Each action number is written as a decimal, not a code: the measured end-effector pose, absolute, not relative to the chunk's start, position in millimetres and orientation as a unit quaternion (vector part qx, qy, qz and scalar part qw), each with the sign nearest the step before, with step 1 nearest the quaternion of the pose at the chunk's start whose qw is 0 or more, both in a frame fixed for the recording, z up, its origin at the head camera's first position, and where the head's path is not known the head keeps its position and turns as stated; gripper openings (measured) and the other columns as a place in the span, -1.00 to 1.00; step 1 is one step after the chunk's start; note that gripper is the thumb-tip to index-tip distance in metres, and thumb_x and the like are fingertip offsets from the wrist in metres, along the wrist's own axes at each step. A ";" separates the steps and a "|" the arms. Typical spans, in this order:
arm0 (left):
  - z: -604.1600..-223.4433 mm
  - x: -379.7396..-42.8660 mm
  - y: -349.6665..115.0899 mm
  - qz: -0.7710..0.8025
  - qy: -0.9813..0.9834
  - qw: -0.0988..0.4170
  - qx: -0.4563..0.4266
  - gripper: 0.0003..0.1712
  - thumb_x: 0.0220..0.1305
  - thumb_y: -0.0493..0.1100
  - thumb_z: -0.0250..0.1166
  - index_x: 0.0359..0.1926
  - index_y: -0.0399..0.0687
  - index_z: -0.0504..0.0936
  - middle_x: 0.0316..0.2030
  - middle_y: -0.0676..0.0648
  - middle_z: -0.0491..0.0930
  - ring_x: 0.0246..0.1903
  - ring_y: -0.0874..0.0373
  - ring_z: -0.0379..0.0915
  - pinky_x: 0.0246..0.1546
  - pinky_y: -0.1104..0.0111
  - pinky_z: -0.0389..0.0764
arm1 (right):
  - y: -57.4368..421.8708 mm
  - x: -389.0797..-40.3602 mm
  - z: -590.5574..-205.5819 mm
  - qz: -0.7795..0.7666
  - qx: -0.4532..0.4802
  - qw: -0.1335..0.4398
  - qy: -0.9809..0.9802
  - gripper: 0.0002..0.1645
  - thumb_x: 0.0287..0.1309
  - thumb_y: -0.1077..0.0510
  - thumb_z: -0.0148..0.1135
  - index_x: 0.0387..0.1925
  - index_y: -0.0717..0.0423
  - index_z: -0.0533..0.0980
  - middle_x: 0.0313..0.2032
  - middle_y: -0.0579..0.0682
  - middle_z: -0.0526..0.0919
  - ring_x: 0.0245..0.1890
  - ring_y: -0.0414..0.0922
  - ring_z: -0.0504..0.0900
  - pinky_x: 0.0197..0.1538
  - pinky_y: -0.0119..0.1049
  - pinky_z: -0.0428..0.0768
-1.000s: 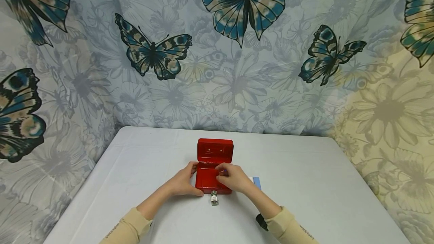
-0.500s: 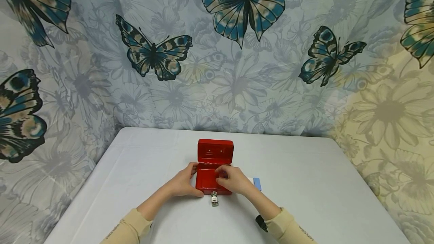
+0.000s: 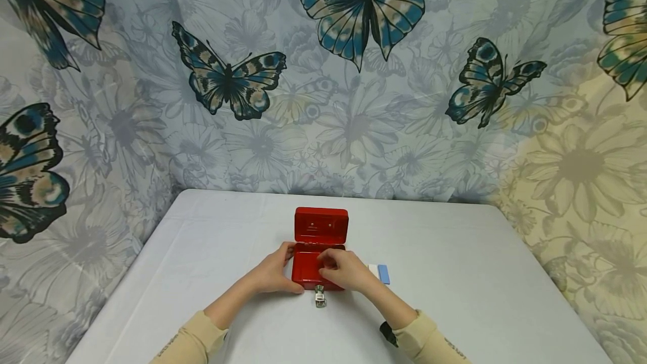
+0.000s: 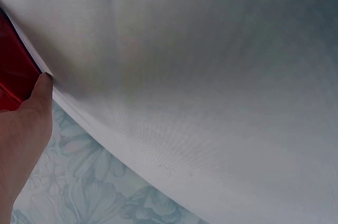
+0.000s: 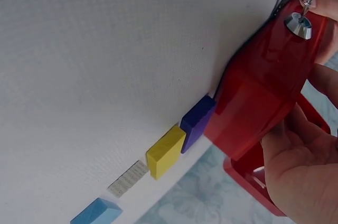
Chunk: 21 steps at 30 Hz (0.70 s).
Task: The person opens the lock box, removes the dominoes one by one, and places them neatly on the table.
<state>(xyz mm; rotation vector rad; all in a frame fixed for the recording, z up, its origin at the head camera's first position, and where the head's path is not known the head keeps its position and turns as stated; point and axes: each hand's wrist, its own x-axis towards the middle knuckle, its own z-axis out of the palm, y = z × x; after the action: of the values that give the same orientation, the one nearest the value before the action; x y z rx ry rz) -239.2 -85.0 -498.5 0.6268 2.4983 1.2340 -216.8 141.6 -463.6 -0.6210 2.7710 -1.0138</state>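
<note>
A small red cash box (image 3: 305,265) stands on the white table with its lid (image 3: 320,224) raised. Keys (image 3: 320,296) hang from the lock at its front. My left hand (image 3: 273,271) grips the box's left side, thumb at the front corner and fingers at the back; in the left wrist view the left hand (image 4: 26,134) touches the red wall. Over the box's right wall reaches my right hand (image 3: 346,268), its fingers bent inside. In the right wrist view its fingertips are hidden behind the box (image 5: 264,81), so whether they hold anything cannot be seen.
Along the box's right side lie a purple block (image 5: 198,121), a yellow block (image 5: 166,151), a grey speckled strip (image 5: 128,178) and a light blue block (image 5: 97,213). The white table (image 3: 242,218) meets a butterfly-patterned wall. Something black (image 3: 388,333) shows beside the right sleeve.
My right hand has shifted slightly left and toward the middle of the box. The left hand and the box have stayed in place.
</note>
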 end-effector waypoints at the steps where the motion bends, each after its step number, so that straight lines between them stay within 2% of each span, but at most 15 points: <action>1: -498.4 -239.2 -85.0 0.428 0.866 0.142 0.217 0.11 -0.16 -0.05 0.60 0.34 -0.19 0.15 0.28 -0.22 0.36 0.28 -0.15 0.30 0.25 0.02 0.38 | 141.3 -216.6 -463.5 -0.336 -0.205 0.065 0.917 -0.68 0.15 0.18 0.31 -0.05 0.18 0.59 -0.20 0.03 0.67 -0.26 -0.09 0.55 -0.12 -0.16 0.66; 21: -498.6 -240.6 -85.3 0.430 0.864 0.148 0.218 0.11 -0.15 -0.05 0.59 0.35 -0.18 0.14 0.29 -0.22 0.34 0.29 -0.14 0.28 0.26 0.04 0.37 | 133.8 -213.6 -463.2 -0.334 -0.221 0.080 0.913 -0.65 0.15 0.20 0.32 0.00 0.16 0.59 -0.09 0.05 0.65 -0.13 -0.04 0.53 0.01 -0.04 0.63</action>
<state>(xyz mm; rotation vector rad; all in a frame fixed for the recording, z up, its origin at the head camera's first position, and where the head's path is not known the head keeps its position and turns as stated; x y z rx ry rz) -240.6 -85.3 -498.6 0.6279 2.4839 1.2363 -213.6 133.8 -463.2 -0.6599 2.7306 -0.9989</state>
